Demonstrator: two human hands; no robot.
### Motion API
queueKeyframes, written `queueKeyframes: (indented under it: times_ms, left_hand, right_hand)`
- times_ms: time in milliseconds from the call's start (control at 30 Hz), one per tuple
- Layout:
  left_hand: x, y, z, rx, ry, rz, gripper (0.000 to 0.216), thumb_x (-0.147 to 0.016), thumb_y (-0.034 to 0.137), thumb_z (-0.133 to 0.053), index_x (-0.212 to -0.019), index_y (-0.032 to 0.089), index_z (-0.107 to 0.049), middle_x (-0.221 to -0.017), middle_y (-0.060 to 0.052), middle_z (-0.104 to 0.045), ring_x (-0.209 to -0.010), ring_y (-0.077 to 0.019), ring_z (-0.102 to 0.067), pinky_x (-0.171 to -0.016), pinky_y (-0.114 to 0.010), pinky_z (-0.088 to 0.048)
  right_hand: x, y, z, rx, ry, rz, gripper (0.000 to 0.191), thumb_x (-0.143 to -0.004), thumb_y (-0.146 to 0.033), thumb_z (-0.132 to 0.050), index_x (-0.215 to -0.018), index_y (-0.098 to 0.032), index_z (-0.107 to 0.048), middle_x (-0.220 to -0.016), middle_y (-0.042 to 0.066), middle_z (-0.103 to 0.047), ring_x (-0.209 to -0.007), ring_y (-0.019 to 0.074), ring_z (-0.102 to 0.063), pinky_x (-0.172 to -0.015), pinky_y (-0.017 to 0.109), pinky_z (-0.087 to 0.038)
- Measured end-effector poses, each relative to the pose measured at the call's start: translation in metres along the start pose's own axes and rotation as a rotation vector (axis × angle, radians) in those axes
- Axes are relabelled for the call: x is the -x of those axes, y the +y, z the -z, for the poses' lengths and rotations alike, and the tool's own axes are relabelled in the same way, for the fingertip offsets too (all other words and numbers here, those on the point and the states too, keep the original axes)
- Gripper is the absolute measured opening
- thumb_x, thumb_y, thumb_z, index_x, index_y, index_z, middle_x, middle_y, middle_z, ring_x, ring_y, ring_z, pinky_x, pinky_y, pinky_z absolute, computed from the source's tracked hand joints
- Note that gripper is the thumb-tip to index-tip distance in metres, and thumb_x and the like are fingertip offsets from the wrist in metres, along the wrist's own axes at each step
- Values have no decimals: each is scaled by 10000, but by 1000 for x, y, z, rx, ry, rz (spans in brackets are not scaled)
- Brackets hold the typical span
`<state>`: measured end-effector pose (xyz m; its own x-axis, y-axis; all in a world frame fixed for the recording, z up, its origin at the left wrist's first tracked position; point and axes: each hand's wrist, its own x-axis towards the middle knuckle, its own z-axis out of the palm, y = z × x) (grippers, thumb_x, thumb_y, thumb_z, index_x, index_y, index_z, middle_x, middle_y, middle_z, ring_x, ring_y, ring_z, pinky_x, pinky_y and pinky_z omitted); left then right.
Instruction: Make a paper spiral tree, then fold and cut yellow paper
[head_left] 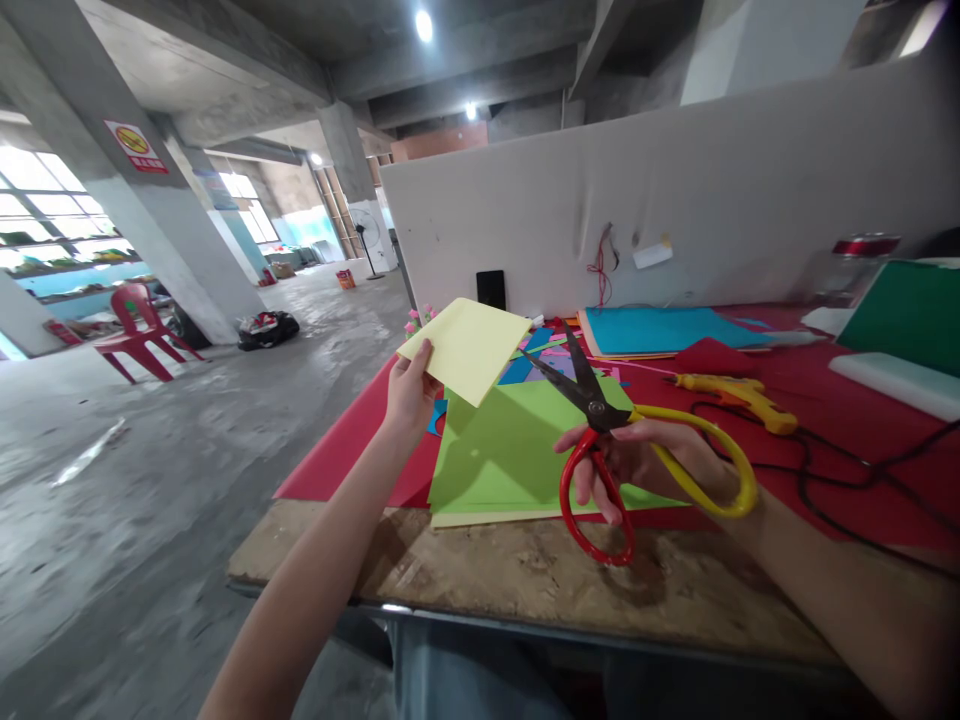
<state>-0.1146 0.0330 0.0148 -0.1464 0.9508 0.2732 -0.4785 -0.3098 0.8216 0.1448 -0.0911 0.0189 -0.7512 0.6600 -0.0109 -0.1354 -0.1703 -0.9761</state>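
A pale yellow sheet of paper (472, 348) is pinched by its lower left edge in my left hand (411, 395), tilted above the table. In my right hand (630, 455) is a pair of scissors (595, 405) with one red and one yellow handle, fingers through the red loop. The dark blades stand apart and point up toward the paper, without clearly touching it. Beneath both hands lie green sheets (502, 455), with a pale yellow edge showing below them. Cut paper pieces in blue, purple and pink (551, 360) lie behind.
A yellow glue gun (739, 395) and black cord (806, 480) lie at the right. Blue sheets (660, 330) rest near the white partition (525, 215), with a dark phone-like object (491, 289) against it. A red chair (139, 330) stands on the floor at left.
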Motion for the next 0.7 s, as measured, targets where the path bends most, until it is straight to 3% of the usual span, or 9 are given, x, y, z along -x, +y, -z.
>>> queueKeyframes:
  times_ms: [267, 467, 700]
  left_hand:
    - [4, 1, -4, 9, -35, -28, 208, -722, 249, -639, -902, 145, -629, -892, -54, -677, -779, -132, -641, -709, -190, -532]
    - [5, 2, -6, -3, -34, -40, 227, -706, 272, -658, -892, 144, -628, -879, -54, -676, -794, -137, -642, -734, -189, -529]
    - [4, 3, -3, 13, -25, -30, 205, -722, 258, -645, -884, 132, -635, -878, -56, -680, -783, -136, -643, -714, -174, -535]
  right_hand:
    - [0, 0, 0, -36, -20, -11, 397, -825, -310, -281, -1131, -113, -440, -826, 103, -609, -664, 195, -596, -673, 347, -426]
    - [0, 4, 5, -61, -79, 94, 390, -836, -266, -244, -1137, -88, -416, -816, 120, -602, -659, 210, -593, -651, 353, -421]
    - [2, 4, 8, -68, -96, 98, 395, -847, -241, -207, -1164, -80, -381, -827, 124, -598, -667, 211, -589, -659, 355, -419]
